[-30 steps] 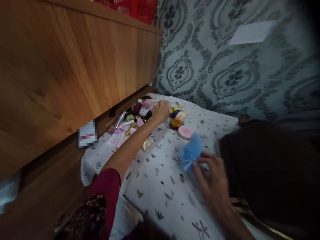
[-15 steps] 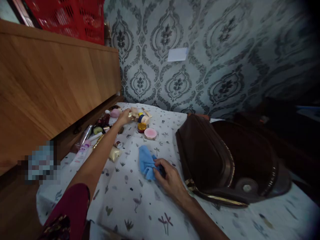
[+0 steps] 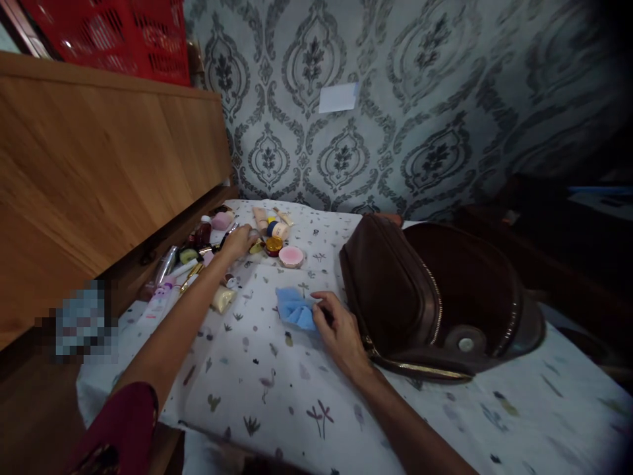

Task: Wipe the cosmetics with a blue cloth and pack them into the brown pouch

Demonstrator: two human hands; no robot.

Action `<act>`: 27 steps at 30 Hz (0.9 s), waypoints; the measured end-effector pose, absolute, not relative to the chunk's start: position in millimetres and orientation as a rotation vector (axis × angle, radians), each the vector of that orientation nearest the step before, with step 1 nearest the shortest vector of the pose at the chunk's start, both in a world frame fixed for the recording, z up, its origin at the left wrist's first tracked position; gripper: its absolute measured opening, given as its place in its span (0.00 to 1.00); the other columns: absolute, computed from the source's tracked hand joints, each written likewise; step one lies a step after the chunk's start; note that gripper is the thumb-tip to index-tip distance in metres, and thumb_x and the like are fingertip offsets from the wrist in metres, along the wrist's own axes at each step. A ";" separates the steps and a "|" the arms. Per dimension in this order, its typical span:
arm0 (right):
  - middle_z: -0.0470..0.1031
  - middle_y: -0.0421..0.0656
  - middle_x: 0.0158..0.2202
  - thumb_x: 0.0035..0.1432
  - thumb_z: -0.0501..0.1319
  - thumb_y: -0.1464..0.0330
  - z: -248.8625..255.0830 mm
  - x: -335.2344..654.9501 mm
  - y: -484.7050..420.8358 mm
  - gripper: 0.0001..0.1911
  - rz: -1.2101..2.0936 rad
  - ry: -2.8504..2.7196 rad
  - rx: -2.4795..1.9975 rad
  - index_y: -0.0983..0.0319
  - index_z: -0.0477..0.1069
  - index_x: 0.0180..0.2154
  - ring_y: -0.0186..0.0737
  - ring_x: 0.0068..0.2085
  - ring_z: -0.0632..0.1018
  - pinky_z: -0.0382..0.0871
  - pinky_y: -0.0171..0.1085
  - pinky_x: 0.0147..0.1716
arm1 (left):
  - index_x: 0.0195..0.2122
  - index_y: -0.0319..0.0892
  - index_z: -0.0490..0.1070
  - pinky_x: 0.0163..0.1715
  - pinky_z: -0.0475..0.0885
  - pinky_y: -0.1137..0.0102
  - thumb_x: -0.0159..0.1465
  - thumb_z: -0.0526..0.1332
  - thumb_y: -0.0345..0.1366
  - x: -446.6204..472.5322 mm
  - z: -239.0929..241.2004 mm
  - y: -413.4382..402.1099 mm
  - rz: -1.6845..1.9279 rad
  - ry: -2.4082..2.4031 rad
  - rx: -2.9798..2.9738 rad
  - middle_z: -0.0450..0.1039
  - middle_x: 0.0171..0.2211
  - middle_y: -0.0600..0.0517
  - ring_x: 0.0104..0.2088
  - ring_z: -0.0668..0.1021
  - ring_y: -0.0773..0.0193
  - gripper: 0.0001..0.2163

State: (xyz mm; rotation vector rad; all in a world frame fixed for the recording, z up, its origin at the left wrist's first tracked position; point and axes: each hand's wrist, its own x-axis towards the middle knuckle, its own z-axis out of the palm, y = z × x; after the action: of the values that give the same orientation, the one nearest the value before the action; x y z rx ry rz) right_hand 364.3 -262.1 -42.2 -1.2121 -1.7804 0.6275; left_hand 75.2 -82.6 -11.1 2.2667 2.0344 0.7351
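Observation:
My left hand (image 3: pixel 239 241) is among small cosmetics at the table's far left. Its fingers are closed around something small that they mostly hide. A gold-coloured round item (image 3: pixel 256 247) sits right at the fingertips. Beside it stand an amber jar with a gold lid (image 3: pixel 273 247), a pink round compact (image 3: pixel 291 256) and a cream jar with a dark blue band (image 3: pixel 278 229). At the middle of the table, my right hand (image 3: pixel 342 335) has curled fingers at the edge of a blue cloth (image 3: pixel 294 309). The cloth lies crumpled on the tablecloth, pinched loosely by that hand.
A large open brown bag (image 3: pixel 395 297) stands close to my right hand. Tubes, bottles and a cream-coloured pouch (image 3: pixel 223 299) lie left, under my left forearm. A wooden cabinet (image 3: pixel 109 158) borders the left side, with a red basket (image 3: pixel 123 39) on top. Patterned wallpaper (image 3: pixel 341 155) is behind.
My left hand has come slightly nearer and lower, to the gold-coloured round item beside the amber jar. The blue cloth lies flatter, and my right hand has shifted a little right. The view has turned slightly.

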 end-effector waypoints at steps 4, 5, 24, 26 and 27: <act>0.71 0.38 0.25 0.62 0.52 0.63 -41.8 365.0 -261.7 0.14 0.619 -1.771 -1.205 0.62 0.72 0.43 0.34 0.25 0.70 0.60 0.33 0.25 | 0.42 0.43 0.67 0.40 0.66 0.66 0.62 0.62 0.38 77.0 -9.8 -99.5 0.782 1.965 2.276 0.73 0.39 0.48 0.41 0.74 0.56 0.09; 0.70 0.38 0.25 0.62 0.53 0.63 -41.2 365.0 -262.1 0.14 0.623 -1.770 -1.203 0.62 0.72 0.43 0.35 0.25 0.69 0.60 0.33 0.25 | 0.41 0.44 0.67 0.39 0.67 0.67 0.62 0.62 0.38 78.7 -11.0 -104.8 0.788 1.935 2.281 0.73 0.38 0.49 0.39 0.74 0.57 0.08; 0.61 0.36 0.22 0.63 0.52 0.56 -36.8 364.4 -260.4 0.18 0.817 -1.562 -1.221 0.62 0.74 0.39 0.35 0.24 0.64 0.56 0.34 0.25 | 0.40 0.43 0.73 0.46 0.68 0.63 0.67 0.54 0.38 115.1 -9.7 -163.7 0.983 1.615 2.359 0.71 0.39 0.48 0.41 0.73 0.58 0.09; 0.63 0.37 0.22 0.62 0.54 0.54 -38.9 364.4 -257.2 0.19 0.884 -1.484 -1.210 0.61 0.74 0.37 0.36 0.25 0.66 0.57 0.34 0.25 | 0.42 0.43 0.71 0.43 0.69 0.65 0.67 0.55 0.38 114.0 -10.2 -168.3 0.975 1.613 2.352 0.71 0.38 0.49 0.38 0.73 0.60 0.08; 0.65 0.38 0.23 0.60 0.55 0.52 -40.1 364.2 -255.6 0.20 0.936 -1.430 -1.205 0.61 0.74 0.35 0.37 0.26 0.67 0.58 0.34 0.25 | 0.43 0.43 0.71 0.41 0.69 0.65 0.66 0.56 0.38 112.7 -9.6 -170.4 0.979 1.614 2.345 0.71 0.38 0.50 0.37 0.73 0.60 0.08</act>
State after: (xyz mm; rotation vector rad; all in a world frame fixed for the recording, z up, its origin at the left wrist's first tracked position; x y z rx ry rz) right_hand 364.2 -255.6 -40.1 -1.2046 -1.4302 0.9360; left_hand 112.7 -170.4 -9.6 2.3450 1.6139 0.9789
